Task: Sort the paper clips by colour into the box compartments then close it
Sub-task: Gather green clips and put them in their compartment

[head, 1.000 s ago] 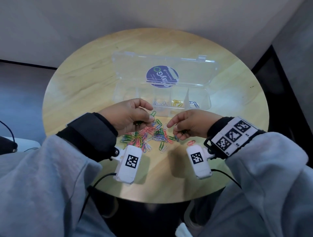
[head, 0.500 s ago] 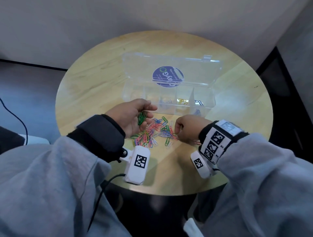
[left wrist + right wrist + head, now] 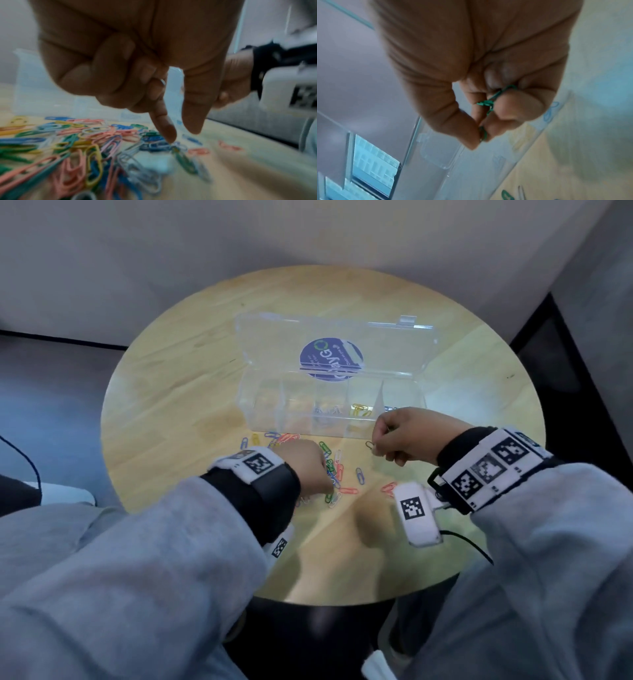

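Much of the paper-clip pile [image 3: 330, 474] hidden under the left hand [image 3: 303, 470]; box [image 3: 335, 405] contents too small to tell

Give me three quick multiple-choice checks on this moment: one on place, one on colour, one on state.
1. Where is the loose pile of paper clips?
A. On the table in front of the box
B. Inside the lid
C. On the floor

2. What colour are the clips pinched in the right hand?
A. Pink
B. Green
C. Yellow

3. How is the box lid?
A. Shut and latched
B. Taken off
C. Open, tilted back

Answers: 1 A, the head view shows the pile between the box and the person. 2 B, the right wrist view shows green wire. 3 C, the compartments lie uncovered.
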